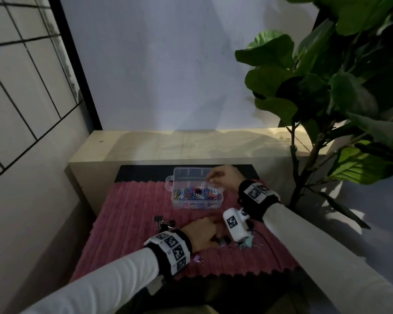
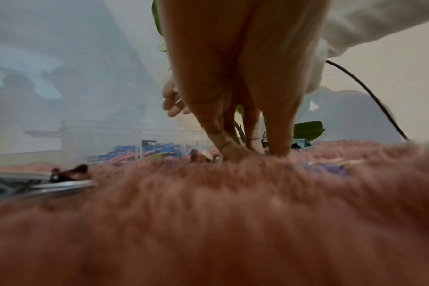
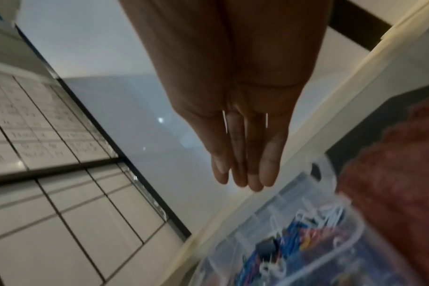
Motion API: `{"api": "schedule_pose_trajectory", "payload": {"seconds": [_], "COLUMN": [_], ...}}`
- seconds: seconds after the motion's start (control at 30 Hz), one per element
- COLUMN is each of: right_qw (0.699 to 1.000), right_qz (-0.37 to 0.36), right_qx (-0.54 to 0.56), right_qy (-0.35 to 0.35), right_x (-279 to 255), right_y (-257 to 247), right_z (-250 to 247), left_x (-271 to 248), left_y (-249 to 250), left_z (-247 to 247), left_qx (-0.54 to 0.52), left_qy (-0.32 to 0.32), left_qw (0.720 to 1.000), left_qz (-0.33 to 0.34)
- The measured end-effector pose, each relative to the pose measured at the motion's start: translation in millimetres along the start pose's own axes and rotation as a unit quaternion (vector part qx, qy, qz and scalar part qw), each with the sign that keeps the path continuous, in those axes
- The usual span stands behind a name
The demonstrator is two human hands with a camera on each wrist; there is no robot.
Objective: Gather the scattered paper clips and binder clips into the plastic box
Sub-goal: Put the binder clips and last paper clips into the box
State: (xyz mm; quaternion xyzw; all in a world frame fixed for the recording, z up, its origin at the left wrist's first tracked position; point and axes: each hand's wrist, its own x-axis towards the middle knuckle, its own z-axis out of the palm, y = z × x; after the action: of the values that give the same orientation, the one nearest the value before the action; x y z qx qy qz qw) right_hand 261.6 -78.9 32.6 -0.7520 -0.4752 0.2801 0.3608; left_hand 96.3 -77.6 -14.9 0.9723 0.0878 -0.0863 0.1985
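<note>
The clear plastic box (image 1: 196, 201) (image 2: 98, 143) (image 3: 331, 193) sits at the back of the pink mat (image 1: 132, 223), with several coloured paper clips inside. My right hand (image 1: 211, 176) (image 3: 245, 178) hovers over its far right corner, fingers straight and together, holding nothing. My left hand (image 1: 214, 237) (image 2: 252, 151) is down on the mat in front of the box, fingertips pressed into the pile beside a small dark binder clip (image 1: 221, 240). The mat's fibres hide whether they pinch anything. Black binder clips (image 1: 165, 223) (image 2: 69, 174) lie to the left.
A purple binder clip (image 1: 197, 259) lies by my left wrist and a teal one (image 1: 247, 243) (image 2: 303, 144) under the right wrist camera. A black cable (image 1: 270, 248) crosses the mat's right side. A leafy plant (image 1: 327, 87) stands at the right, a pale ledge (image 1: 191, 143) behind.
</note>
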Motion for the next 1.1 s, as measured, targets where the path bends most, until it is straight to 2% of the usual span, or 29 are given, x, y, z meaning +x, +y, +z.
{"api": "schedule_pose_trajectory", "payload": {"seconds": [0.07,0.13,0.2,0.27,0.37,0.47,0.6,0.7,0.8,0.93,1.1], "right_qw": [1.0,0.998,0.996,0.996,0.989,0.989,0.986,0.964,0.939,0.958,0.976], "right_qz": [-0.024,-0.052,-0.044,-0.017,0.029,0.035,0.047,0.08,0.102,0.075,0.017], "right_qx": [0.004,-0.046,-0.084,-0.084,-0.128,-0.136,-0.159,-0.242,-0.309,-0.267,-0.218], "right_qy": [-0.015,-0.012,0.002,-0.026,-0.062,-0.047,-0.017,-0.072,-0.117,-0.073,-0.002], "right_x": [-11.5,-24.9,-38.5,-51.9,-68.9,-69.9,-56.8,-56.8,-63.2,-72.3,-66.4], "right_y": [7.1,15.7,29.3,46.5,64.5,81.1,80.4,61.5,63.3,68.7,45.6], "right_z": [-17.4,-36.8,-54.1,-64.6,-67.4,-62.2,-46.1,-33.7,-18.8,-16.8,-23.5], "left_x": [0.9,-0.4,-3.5,-7.8,-14.6,-14.5,-9.6,-10.7,-12.5,-11.6,-8.7], "left_y": [-4.6,-9.9,-18.5,-31.4,-55.9,-75.9,-87.1,-88.8,-91.4,-92.9,-93.3], "left_z": [-0.4,-4.4,-13.6,-29.9,-60.6,-84.6,-96.0,-92.7,-87.5,-84.7,-81.6], "left_qx": [-0.015,-0.057,-0.122,-0.182,-0.146,-0.088,-0.053,-0.031,-0.028,-0.033,-0.036], "left_qy": [0.005,0.013,0.029,0.079,0.164,0.206,0.202,0.198,0.205,0.199,0.19], "left_qw": [1.0,0.998,0.992,0.979,0.971,0.966,0.964,0.965,0.963,0.964,0.965], "left_qz": [0.006,0.005,-0.01,-0.051,-0.091,-0.129,-0.165,-0.172,-0.174,-0.175,-0.178]}}
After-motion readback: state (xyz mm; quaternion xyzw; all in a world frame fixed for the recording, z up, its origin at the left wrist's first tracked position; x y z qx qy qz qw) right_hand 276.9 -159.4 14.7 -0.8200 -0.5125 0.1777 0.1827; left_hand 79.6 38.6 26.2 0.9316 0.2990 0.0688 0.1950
